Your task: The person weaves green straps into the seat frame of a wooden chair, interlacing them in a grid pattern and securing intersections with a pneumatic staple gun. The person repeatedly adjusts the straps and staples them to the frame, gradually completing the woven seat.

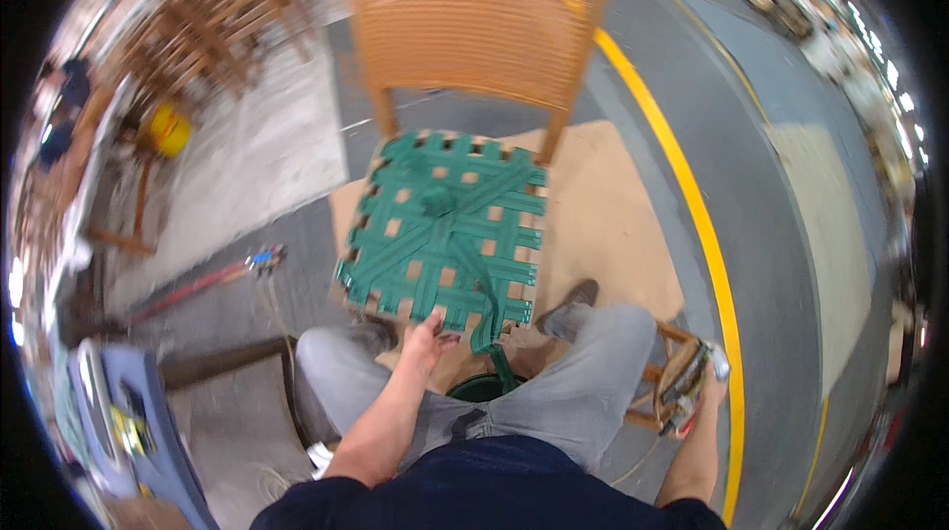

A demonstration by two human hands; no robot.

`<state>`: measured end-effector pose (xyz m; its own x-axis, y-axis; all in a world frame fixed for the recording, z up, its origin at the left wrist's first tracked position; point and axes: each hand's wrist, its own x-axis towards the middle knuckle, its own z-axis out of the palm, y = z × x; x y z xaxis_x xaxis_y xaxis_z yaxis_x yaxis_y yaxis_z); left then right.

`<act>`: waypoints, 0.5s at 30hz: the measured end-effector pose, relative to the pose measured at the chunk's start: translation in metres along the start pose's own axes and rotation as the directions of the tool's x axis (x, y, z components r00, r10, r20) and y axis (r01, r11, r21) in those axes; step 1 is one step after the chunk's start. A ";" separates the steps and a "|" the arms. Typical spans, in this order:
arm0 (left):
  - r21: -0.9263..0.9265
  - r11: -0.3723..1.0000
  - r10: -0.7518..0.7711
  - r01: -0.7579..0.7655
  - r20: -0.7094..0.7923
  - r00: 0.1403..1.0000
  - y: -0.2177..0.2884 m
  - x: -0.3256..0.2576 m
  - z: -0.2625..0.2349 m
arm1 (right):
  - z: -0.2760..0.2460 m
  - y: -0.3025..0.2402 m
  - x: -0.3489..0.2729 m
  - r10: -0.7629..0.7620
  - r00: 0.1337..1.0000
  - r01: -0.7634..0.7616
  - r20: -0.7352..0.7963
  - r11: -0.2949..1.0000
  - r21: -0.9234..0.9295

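In front of me stands a wooden chair [479,21] with a slatted back. Its seat is woven from green webbing straps [420,223], with two straps crossing diagonally on top. A loose strap [484,283] runs over the seat and down past its front edge into a dark round container [476,389] between my legs. My left hand [427,340] is at the front edge, thumb on the webbing and fingers curled below. Off to the right, my right hand [710,390] is closed around a silver-headed tool [720,364], blurred, beside a small wooden stool [647,401].
Brown cardboard [613,204] lies under the chair. A yellow line [682,179] crosses the grey floor at right. Stacked wooden chair frames [213,16] and a yellow bucket [168,130] stand at far left. Nearer are red bar clamps [198,283] and a blue-grey case [148,431].
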<state>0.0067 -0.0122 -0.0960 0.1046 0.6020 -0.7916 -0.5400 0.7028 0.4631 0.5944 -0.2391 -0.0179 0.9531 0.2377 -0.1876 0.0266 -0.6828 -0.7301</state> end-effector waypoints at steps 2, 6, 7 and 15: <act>0.082 0.984 0.168 -0.156 -0.176 0.970 0.028 -0.013 -0.019 | 0.021 0.002 -0.025 0.052 0.991 -0.036 0.122 0.991 -0.126; 0.499 0.747 0.608 -0.439 -0.245 0.755 0.031 -0.022 -0.004 | 0.082 -0.029 -0.075 -0.346 0.783 0.296 0.517 0.938 0.180; 0.673 0.626 0.710 -0.394 -0.283 0.645 0.021 -0.031 0.006 | 0.107 -0.043 -0.104 -0.365 0.735 0.337 0.572 0.928 0.160; 0.953 0.162 0.689 -0.256 0.077 0.721 0.061 -0.062 0.097 | 0.191 -0.149 -0.223 -0.486 0.406 0.575 0.774 0.794 0.197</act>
<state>0.0480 0.0304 0.0200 -0.2325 0.9471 -0.2213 0.6818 0.3209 0.6574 0.3203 -0.0578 0.0073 0.1401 0.9630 -0.2304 0.5097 -0.2696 -0.8170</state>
